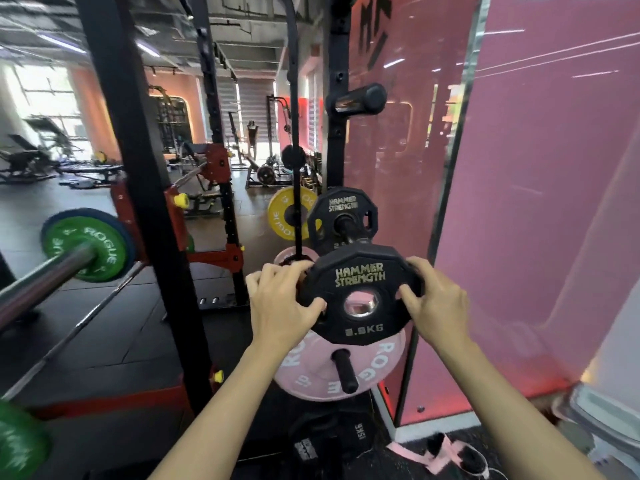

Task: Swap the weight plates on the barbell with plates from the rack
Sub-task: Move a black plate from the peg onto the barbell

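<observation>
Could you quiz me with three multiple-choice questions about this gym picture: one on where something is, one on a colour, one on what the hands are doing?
1. Where is the pink plate?
A. On a rack peg below the held plate
B. On the barbell
C. Flat on the floor

2. What colour is the outer plate on the barbell?
A. Yellow
B. Green
C. Red

3. How is the black Hammer Strength plate held?
A. Left hand only
B. Resting on a peg, untouched
C. Both hands grip its edges

Answers: 1 A, a black peg pokes through its centre; 2 B, the green plate reads Rogue; 3 C, the left hand and right hand clasp opposite sides.
</observation>
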Available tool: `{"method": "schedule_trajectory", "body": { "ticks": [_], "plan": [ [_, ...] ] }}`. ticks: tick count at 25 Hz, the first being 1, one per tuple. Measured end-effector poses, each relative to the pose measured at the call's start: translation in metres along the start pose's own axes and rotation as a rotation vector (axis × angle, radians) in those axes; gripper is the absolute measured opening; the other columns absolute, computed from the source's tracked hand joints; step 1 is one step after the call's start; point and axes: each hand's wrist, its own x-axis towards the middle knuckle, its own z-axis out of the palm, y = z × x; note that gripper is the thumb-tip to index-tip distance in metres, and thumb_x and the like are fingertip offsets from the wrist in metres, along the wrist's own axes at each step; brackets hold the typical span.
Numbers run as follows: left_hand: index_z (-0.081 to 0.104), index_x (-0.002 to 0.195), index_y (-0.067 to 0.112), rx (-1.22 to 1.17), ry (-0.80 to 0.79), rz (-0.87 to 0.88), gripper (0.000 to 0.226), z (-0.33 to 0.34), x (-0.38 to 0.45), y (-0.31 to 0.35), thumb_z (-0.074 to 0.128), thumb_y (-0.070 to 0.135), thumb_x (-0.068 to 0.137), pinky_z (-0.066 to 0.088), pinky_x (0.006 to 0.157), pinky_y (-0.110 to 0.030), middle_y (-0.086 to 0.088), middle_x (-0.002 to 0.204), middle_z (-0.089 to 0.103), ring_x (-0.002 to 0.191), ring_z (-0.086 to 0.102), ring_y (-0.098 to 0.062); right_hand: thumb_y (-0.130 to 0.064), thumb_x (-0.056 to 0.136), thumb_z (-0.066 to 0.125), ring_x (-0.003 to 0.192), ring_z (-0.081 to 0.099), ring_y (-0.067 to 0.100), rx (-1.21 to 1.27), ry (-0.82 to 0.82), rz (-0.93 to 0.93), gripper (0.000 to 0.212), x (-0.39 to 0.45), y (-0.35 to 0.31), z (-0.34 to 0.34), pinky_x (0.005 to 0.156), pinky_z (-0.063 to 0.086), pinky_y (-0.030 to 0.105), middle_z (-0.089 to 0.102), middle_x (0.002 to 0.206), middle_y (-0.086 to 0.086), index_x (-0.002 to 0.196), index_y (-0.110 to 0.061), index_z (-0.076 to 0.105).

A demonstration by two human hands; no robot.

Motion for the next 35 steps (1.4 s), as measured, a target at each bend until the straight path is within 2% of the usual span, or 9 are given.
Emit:
{"method": "schedule_trajectory", "body": {
  "ticks": [2,4,8,12,17,24,27,30,35],
  "plan": [
    [0.065,0.11,0.026,0.073,-0.022,-0.038,0.058,-0.026,-0.024,-0.003,0.081,0.042,0.056,0.027,0.082,-0.03,0.017,0.084,0.05,0.087,0.045,-0.01,-0.032,0.075,0.059,0.061,0.054,0.019,0.041,-0.025,-0.04,0.037,-0.018,-0.014,-0.002,0.055,0.039,0.025,0.065,0.08,-0.007,0.111,-0.031,0.058],
    [0.065,0.111,0.027,0.132,-0.055,-0.079,0.057,-0.054,-0.048,-0.009,0.075,0.046,0.059,0.031,0.084,-0.033,0.015,0.085,0.056,0.087,0.048,-0.011,-0.037,0.074,0.054,0.062,0.057,0.021,0.093,-0.072,-0.053,0.037,-0.038,-0.032,0.0,0.055,0.043,0.027,0.065,0.081,-0.008,0.111,-0.032,0.058],
    [0.064,0.111,0.027,0.278,-0.077,-0.175,0.053,-0.124,-0.089,-0.024,0.063,0.047,0.062,0.034,0.086,-0.035,0.013,0.086,0.061,0.084,0.051,-0.014,-0.019,0.072,0.076,0.064,0.061,0.023,0.234,-0.169,-0.087,0.04,-0.07,-0.088,0.009,0.056,0.042,0.027,0.069,0.078,-0.003,0.109,-0.025,0.066],
    [0.063,0.112,0.029,0.435,-0.07,-0.279,0.054,-0.199,-0.117,-0.053,0.061,0.049,0.062,0.035,0.088,-0.036,0.013,0.088,0.063,0.087,0.053,-0.013,-0.021,0.076,0.077,0.065,0.06,0.03,0.338,-0.275,-0.147,0.041,-0.088,-0.164,0.025,0.055,0.037,0.031,0.063,0.071,-0.002,0.114,-0.022,0.065],
    [0.064,0.11,0.029,0.568,0.002,-0.35,0.054,-0.282,-0.143,-0.093,0.061,0.048,0.06,0.037,0.086,-0.038,0.014,0.086,0.063,0.084,0.054,-0.014,-0.025,0.076,0.077,0.071,0.065,0.031,0.468,-0.331,-0.229,0.041,-0.105,-0.259,0.049,0.062,0.047,0.037,0.068,0.08,0.0,0.116,-0.024,0.064],
    [0.067,0.107,0.027,0.598,0.078,-0.401,0.052,-0.372,-0.158,-0.168,0.07,0.04,0.056,0.038,0.086,-0.039,0.015,0.083,0.062,0.083,0.055,-0.015,-0.035,0.078,0.073,0.076,0.066,0.033,0.479,-0.337,-0.311,0.043,-0.125,-0.381,0.084,0.064,0.049,0.04,0.069,0.084,-0.001,0.119,-0.028,0.061],
    [0.066,0.11,0.029,0.584,0.076,-0.38,0.053,-0.405,-0.151,-0.208,0.071,0.039,0.059,0.03,0.087,-0.031,0.019,0.083,0.059,0.085,0.054,-0.013,-0.035,0.078,0.072,0.079,0.066,0.033,0.454,-0.301,-0.316,0.042,-0.127,-0.428,0.094,0.064,0.048,0.039,0.069,0.09,-0.002,0.118,-0.028,0.061],
    [0.065,0.112,0.029,0.563,0.069,-0.356,0.053,-0.423,-0.142,-0.244,0.074,0.038,0.06,0.026,0.088,-0.029,0.017,0.084,0.062,0.087,0.054,-0.012,-0.037,0.079,0.07,0.079,0.066,0.033,0.41,-0.285,-0.293,0.042,-0.125,-0.461,0.104,0.064,0.049,0.038,0.07,0.091,-0.001,0.119,-0.029,0.06],
    [0.066,0.113,0.028,0.485,0.03,-0.339,0.053,-0.428,-0.131,-0.287,0.075,0.037,0.061,0.03,0.091,-0.034,0.013,0.083,0.064,0.087,0.056,-0.014,-0.037,0.081,0.068,0.082,0.067,0.033,0.325,-0.274,-0.27,0.041,-0.127,-0.49,0.115,0.066,0.051,0.041,0.069,0.093,0.0,0.12,-0.027,0.059]
  ]
}}
